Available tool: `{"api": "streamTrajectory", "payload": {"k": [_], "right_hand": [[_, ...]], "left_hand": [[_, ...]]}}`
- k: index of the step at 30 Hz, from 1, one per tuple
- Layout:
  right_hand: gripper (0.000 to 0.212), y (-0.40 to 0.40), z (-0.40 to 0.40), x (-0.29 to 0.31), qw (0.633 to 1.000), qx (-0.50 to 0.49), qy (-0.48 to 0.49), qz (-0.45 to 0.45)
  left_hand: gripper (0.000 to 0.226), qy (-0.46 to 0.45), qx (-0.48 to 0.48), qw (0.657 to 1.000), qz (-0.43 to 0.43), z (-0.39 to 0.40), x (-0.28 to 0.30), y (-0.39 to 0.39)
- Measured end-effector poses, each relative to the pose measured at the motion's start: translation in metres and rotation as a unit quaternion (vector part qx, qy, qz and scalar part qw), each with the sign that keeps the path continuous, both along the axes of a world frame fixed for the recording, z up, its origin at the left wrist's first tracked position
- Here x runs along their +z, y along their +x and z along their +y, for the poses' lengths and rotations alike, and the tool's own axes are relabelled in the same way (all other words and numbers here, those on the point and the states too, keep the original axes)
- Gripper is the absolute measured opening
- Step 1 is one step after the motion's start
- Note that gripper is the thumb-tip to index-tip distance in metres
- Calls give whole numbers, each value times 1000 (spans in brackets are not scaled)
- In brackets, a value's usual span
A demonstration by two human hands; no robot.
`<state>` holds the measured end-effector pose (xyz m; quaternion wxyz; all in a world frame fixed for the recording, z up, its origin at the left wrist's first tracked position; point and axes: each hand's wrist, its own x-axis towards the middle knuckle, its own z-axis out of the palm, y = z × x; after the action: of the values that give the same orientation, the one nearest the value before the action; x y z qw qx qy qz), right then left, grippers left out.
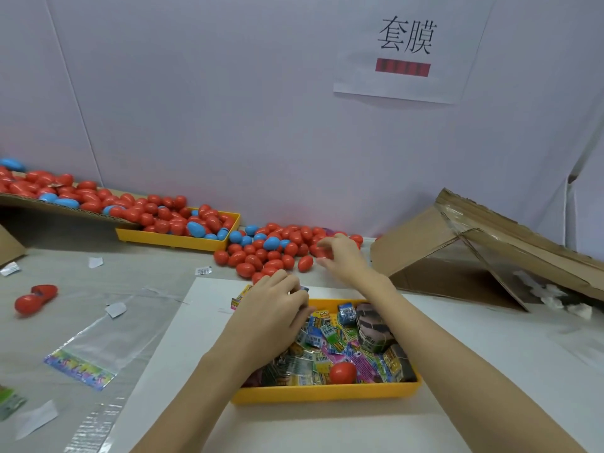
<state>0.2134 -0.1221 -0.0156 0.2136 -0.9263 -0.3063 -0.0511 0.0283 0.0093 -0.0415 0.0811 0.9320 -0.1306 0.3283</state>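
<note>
My right hand [340, 258] curls round a red egg [323, 254] at the edge of the egg pile [271, 253] on the bench [137, 276]. My left hand [277, 308] pinches a small packet [304, 288] over the far rim of the yellow tray [327, 392].

**One sign legible, on the wall**

Two large black Chinese characters, 套膜, are printed on a white paper sheet [421, 88] fixed to the wall above the table's far right part. Beneath them a dark red bar [402, 67] is printed; anything written in it is too blurred to be read. Lettering and barcode-like stripes are seen on the bright packets [327, 335] heaped in the yellow tray [327, 392] near the front edge, but no word can be made out. Print is also carried by a small white label [203, 271] and by the coloured strip [80, 371] of a clear bag towards the left edge; neither is legible.
</note>
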Motion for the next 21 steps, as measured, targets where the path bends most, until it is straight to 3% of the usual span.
{"api": "streamTrajectory", "payload": {"k": [2,5,8,11,16,21], "right_hand": [[34,-21,-17,13,992,11,105,66],[32,-65,-49,21,949,64,247,184],[38,-101,-70,18,866,116,365,321],[47,-123,-74,13,780,119,435,433],[49,-132,-73,10,746,141,456,465],[46,-134,-72,13,735,124,469,474]], "left_hand": [[15,-6,10,1000,-25,-1,4,-1],[23,-35,22,998,-56,-5,9,-2],[43,-93,-19,994,-51,-13,12,-4],[49,-146,-92,984,-34,-23,13,-7],[36,-264,-143,953,-38,-37,17,-10],[38,-272,-132,952,-44,-38,19,-13]]}}
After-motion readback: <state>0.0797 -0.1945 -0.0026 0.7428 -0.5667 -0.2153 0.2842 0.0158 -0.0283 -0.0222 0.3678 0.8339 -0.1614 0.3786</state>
